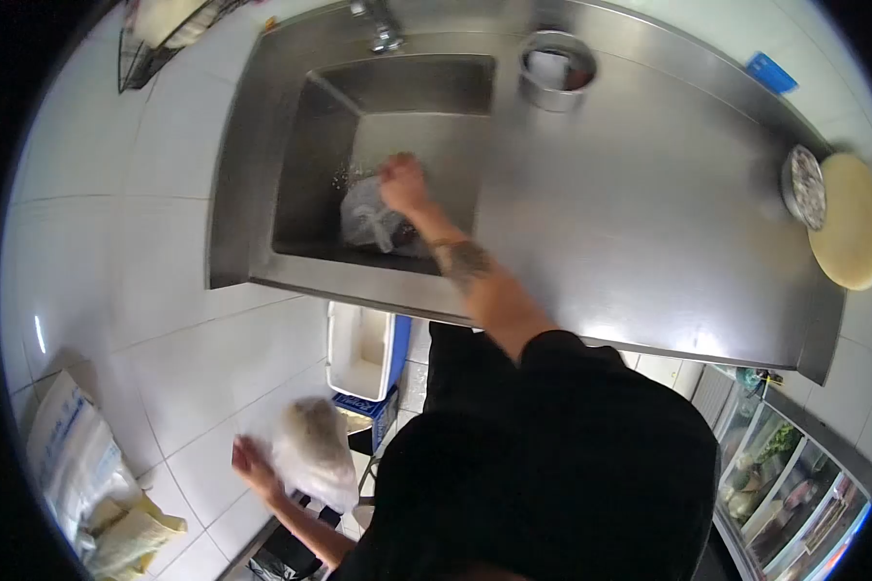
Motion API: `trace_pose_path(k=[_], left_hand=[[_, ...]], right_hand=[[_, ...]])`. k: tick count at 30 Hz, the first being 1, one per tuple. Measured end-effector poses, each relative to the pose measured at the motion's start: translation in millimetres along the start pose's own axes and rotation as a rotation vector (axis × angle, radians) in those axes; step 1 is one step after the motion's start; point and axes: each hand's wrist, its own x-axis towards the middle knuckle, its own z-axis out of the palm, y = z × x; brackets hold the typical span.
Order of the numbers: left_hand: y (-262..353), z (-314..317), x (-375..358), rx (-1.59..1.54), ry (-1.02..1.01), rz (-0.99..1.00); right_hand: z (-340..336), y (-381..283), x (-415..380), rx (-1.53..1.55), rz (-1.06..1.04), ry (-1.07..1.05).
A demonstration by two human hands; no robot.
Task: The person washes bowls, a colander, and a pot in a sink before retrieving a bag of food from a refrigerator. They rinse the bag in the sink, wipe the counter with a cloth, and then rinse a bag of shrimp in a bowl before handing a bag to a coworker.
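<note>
My right hand (403, 184) is over the sink basin (417, 131), its fingers curled and smeared by motion. Just below and beside it, a clear plastic bag (368, 215) lies crumpled on the basin floor. Small white specks show on the basin's left side by the bag. Low at the left, away from the counter, my left hand (255, 463) is blurred, with its fingers partly bent. Close on its right is a whitish plastic bag (318, 455) with a brownish top; I cannot tell whether the hand grips it.
A faucet (386, 37) rises behind the basin. On the steel counter (639, 213) are a round metal pot (555, 73), a filled bowl (804, 188) and a pale round board (853, 223). Below stand a white-and-blue cooler (363, 349) and a glass-topped display case (790, 465). Bags (77, 465) sit lower left.
</note>
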Motion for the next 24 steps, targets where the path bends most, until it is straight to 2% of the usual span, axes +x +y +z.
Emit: trace_pose_path(k=[2,4,5,7,8,10,11,14,17,19,22,24], left_hand=[[33.8,40.6,65.5,-0.056,-0.083,0.051],[48.0,71.6,99.5,-0.056,-0.209,0.084],[57.0,94.0,120.3,-0.064,-0.281,0.102],[92.0,129.5,162.5,0.076,-0.572,0.315],[111.6,147.3,179.2,0.154,-0.642,0.372],[138.3,186.8,217.0,0.226,-0.754,0.54],[151.3,208.4,233.7,0.227,-0.79,0.642],[202.8,276.1,251.7,0.142,-1.067,0.914],[254.0,340.1,233.2,0.052,-1.257,1.192],[281.0,381.8,222.4,-0.119,-1.234,1.318],[306.4,404.5,225.3,-0.029,-1.222,1.339],[321.1,411.3,231.0,-0.185,-1.115,1.301]], right_hand=[[-19.8,8.1,7.2,0.14,-0.157,0.008],[-19.5,29.3,15.8,0.238,0.174,-0.095],[-32.2,25.7,7.9,0.263,0.062,-0.124],[-62.0,-8.0,-11.4,0.314,-0.124,-0.235],[-80.8,-31.8,-23.4,0.346,-0.184,-0.325],[-130.8,-113.7,-44.8,0.278,-0.303,-0.352],[-135.1,-127.8,-48.3,0.26,-0.294,-0.325],[-141.1,-148.6,-50.7,0.117,-0.264,-0.287],[-137.9,-123.4,-46.9,-0.043,-0.094,-0.007],[-144.7,-83.1,-42.5,-0.114,-0.057,0.219],[-185.5,-49.3,-45.9,-0.196,-0.085,0.431],[-209.4,-33.4,-50.8,-0.119,0.129,0.481]])
